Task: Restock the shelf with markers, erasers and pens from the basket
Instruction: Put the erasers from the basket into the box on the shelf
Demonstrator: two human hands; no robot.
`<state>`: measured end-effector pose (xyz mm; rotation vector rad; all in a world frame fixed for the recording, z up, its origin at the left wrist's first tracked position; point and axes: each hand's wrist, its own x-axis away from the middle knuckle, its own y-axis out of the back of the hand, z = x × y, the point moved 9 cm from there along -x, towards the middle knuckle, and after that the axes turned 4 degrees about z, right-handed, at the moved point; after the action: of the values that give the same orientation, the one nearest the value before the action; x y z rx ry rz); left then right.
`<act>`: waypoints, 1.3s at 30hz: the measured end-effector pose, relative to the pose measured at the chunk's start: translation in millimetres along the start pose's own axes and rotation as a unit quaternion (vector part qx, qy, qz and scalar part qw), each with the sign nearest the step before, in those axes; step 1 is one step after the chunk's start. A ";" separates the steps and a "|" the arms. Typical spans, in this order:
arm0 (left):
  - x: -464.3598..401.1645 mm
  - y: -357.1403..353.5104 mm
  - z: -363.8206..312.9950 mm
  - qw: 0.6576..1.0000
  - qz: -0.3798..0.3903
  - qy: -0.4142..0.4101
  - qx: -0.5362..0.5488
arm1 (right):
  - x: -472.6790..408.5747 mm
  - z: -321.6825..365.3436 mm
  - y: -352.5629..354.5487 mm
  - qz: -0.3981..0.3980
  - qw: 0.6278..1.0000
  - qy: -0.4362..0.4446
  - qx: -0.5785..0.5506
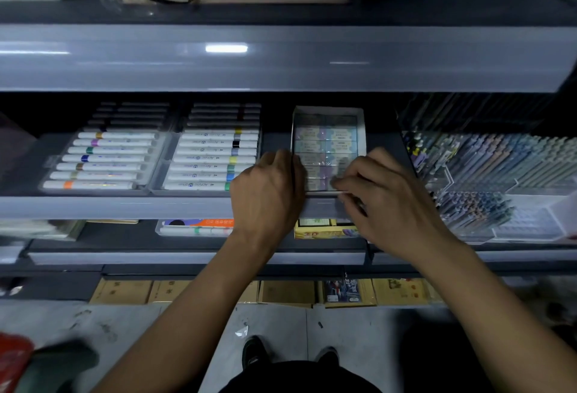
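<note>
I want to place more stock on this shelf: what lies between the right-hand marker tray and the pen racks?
In the head view, the white eraser box sits between the marker tray and the pen racks, with both hands at its front edge.

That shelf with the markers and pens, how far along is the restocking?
The two marker trays look full, and the pen racks on the right are packed. In hand now is the eraser box: the left hand steadies its side while the right hand fingers an eraser at its front edge. The basket is not clearly in view, so I cannot tell how much is left.
</note>
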<state>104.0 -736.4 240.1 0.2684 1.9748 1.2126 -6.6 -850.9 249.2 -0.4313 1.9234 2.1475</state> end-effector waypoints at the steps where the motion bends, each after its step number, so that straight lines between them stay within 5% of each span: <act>1: 0.0 0.4 -0.3 1.000 0.000 0.001 -0.002 | -0.2 1.1 -0.6 0.005 1.000 -0.003 0.008; 9: -0.2 2.7 -2.0 1.000 0.003 0.001 -0.003 | -1.1 3.2 -10.6 0.031 0.999 -0.020 0.039; 22: 0.6 1.9 -1.9 1.000 0.010 0.010 0.002 | 10.0 2.2 -9.7 -0.069 0.997 -0.034 0.009; 39: -1.8 16.4 2.8 1.000 -0.001 0.021 0.018 | 8.4 9.7 -1.4 -0.031 0.996 -0.076 -0.018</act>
<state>103.7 -726.9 254.0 0.2603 2.0337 1.1907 -14.6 -841.3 245.8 -0.3191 1.7679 2.1129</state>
